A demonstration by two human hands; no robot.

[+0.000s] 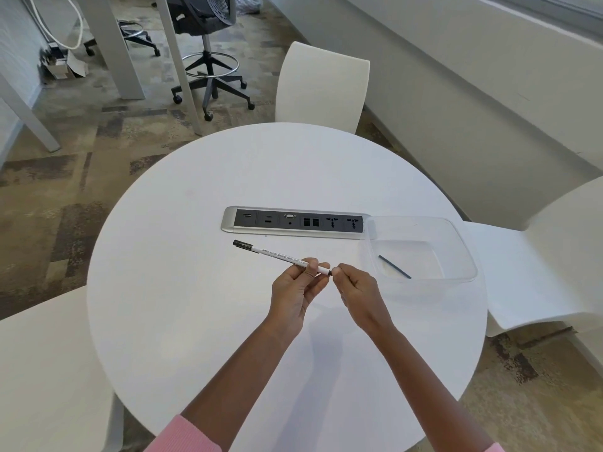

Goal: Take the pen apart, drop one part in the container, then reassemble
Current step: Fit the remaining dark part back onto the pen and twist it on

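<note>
A white pen was held just above the middle of a round white table. Its long axis ran from a black cap at the far left down to a small black end at the near right.

The left hand gripped the barrel close to that near end, with its fingers curled over the top and the thumb beneath. The right hand met the pen head-on from the right, its fingertips pinched tight around the black end and in line with the barrel. Whether that end piece was seated or already loose could not be made out.

The two hands sat nearly touching, the right one nearer the clear plastic container just to its right. A thin dark rod, apparently the pen's refill, lay slantwise on the container floor.

With one part already dropped, the work appeared to centre on the end plug, and any pull or push would have to run straight along the barrel.

Behind the pen, a power and data panel was set flush into the tabletop. White chairs ringed the table.
</note>
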